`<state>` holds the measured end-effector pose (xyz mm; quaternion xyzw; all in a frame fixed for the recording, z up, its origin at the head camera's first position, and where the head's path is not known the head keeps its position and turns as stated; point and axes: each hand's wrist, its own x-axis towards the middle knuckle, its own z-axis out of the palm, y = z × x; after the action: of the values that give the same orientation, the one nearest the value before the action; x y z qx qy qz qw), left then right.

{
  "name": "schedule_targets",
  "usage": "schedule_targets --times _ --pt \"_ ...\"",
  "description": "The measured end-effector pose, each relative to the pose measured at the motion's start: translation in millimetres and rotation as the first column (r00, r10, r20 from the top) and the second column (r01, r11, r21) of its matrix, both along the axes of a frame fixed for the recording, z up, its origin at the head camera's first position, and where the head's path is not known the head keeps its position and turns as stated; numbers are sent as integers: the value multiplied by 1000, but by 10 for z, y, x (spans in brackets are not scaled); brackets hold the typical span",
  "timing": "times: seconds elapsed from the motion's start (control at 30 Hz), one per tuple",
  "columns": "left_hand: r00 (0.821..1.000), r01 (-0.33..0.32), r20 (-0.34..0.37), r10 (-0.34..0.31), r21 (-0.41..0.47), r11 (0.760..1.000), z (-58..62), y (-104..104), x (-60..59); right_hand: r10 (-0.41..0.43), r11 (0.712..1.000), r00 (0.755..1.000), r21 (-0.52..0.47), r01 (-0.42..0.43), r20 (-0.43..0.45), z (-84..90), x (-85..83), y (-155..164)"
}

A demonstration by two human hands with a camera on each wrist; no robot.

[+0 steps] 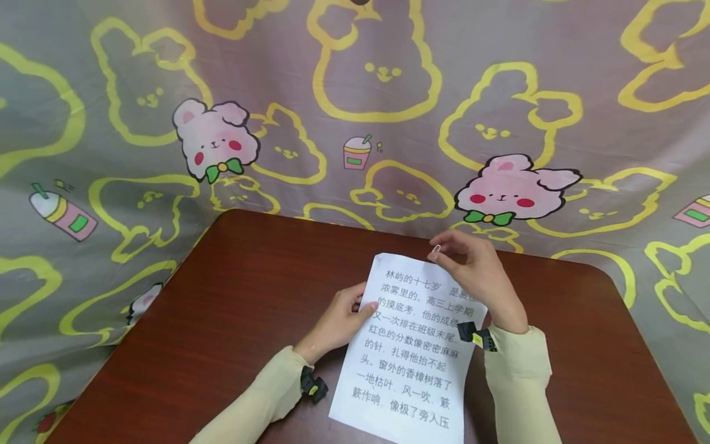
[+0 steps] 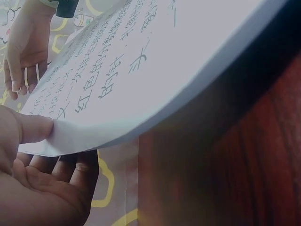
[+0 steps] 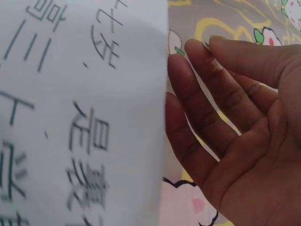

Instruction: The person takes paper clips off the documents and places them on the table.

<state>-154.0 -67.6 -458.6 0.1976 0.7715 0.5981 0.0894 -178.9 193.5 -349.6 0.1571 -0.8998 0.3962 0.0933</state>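
Observation:
A white paper sheet printed with black Chinese characters lies slanted over the dark wooden table. My left hand pinches its left edge, thumb on top and fingers underneath, so that edge is lifted off the table. My right hand hovers at the sheet's top right corner and pinches a small metal paper clip between thumb and forefinger. In the right wrist view the sheet fills the left, the remaining fingers lie straight beside it, and the clip is hidden.
A grey cloth printed with yellow rabbit outlines and pink bunnies hangs behind and around the table. The table's rounded far corners and left edge drop straight onto this cloth. Bare wood shows to the left and right of the sheet.

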Motion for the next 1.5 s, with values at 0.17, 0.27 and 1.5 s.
schedule_targets --times 0.17,0.27,1.5 --pt "1000 -6 -12 6 6 1000 -20 1 -28 -9 1000 1000 -17 8 -9 15 14 51" --pt "1000 -6 -9 6 12 1000 -33 -10 -48 -4 1000 999 -30 3 -33 -6 6 58" --pt "990 -136 39 137 -40 990 -180 -394 -370 -48 987 999 150 51 -24 -446 55 647"
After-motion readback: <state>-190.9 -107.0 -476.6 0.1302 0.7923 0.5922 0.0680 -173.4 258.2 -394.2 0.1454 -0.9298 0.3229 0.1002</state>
